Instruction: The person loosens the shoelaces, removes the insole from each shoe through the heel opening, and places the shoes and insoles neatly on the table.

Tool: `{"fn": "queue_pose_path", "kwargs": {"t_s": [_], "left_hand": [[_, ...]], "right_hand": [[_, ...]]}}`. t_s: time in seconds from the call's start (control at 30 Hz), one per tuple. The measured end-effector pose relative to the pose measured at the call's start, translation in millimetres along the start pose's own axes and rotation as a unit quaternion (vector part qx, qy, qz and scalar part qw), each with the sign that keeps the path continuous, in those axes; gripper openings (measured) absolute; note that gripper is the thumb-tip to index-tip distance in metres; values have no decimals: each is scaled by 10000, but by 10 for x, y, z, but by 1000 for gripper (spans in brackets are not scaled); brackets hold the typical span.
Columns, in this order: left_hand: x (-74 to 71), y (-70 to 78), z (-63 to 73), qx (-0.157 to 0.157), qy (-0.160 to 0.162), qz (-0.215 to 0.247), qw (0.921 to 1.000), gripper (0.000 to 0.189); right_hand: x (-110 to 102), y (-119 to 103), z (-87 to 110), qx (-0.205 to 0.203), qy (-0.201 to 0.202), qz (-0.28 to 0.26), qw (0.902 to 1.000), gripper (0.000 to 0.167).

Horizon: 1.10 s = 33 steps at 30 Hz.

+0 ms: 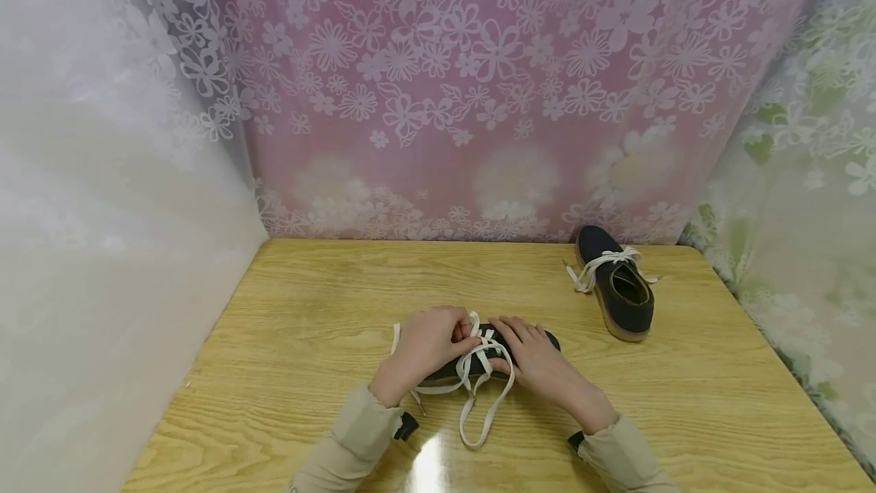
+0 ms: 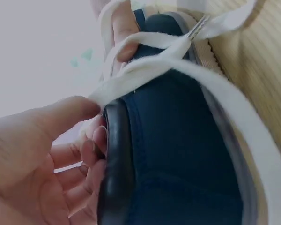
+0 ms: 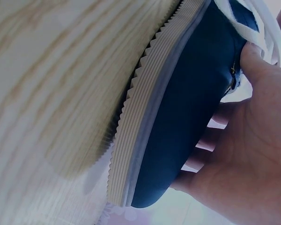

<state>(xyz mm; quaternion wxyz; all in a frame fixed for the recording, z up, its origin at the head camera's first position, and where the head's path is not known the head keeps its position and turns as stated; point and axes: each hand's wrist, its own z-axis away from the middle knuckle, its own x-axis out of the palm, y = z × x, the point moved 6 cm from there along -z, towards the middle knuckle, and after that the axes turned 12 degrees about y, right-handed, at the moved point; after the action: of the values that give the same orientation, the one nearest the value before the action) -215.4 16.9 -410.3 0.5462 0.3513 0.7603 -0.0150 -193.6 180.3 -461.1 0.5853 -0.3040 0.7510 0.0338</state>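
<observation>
Lace [image 2: 136, 75] in left fingers [image 2: 68, 154], second shoe [image 1: 606, 284], head view only

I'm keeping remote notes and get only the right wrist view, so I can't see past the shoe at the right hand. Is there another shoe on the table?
Observer: Yes, the head view shows a second shoe toward the far right corner of the table.
Operator: Thanks. My view doesn't show what the left hand is doing. Is it holding anything?
Observer: The left hand pinches the white lace.
Operator: Does any of that lace reach out beyond the shoe on the person's side?
Observer: It does: in the head view a long loop extends past the near shoe toward the person.
</observation>
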Motion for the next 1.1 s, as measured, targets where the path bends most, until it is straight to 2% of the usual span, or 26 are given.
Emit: {"fn": "queue_pose_path", "kwargs": {"t_s": [0.1,0.23,0.3,0.37,0.5,0.63,0.77,0.9,1.0,1.1], "left_hand": [[-5,6,-41,19,109,36,9999,19],[-180,19,-165,-42,811,195,9965,13],[-277,46,-217,72,1125,232,9934,14],[-322,83,-247,330,1225,226,9917,13],[-275,126,-252,669,876,489,9927,12],[-213,132,-232,550,457,1188,9903,18],[-221,179,-206,688,56,1903,9793,31],[-253,246,-186,949,-274,2433,9649,33],[-280,273,-175,1027,-373,2709,9564,36],[-317,286,-169,1123,-336,2939,9486,40]], "right_hand": [[5,0,-3,-17,-8,58,10000,66],[24,5,-5,-6,-38,89,10000,65],[25,5,-5,2,-37,95,9999,64],[21,2,-5,3,-29,116,9999,64],[12,1,-5,-13,0,159,9999,64],[7,0,-1,-42,-16,203,9998,65],[5,-2,5,-38,-53,224,9997,66],[1,6,9,28,-50,166,9998,66],[2,8,8,7,-9,164,9999,65],[11,11,7,-59,20,174,9998,65]]}}
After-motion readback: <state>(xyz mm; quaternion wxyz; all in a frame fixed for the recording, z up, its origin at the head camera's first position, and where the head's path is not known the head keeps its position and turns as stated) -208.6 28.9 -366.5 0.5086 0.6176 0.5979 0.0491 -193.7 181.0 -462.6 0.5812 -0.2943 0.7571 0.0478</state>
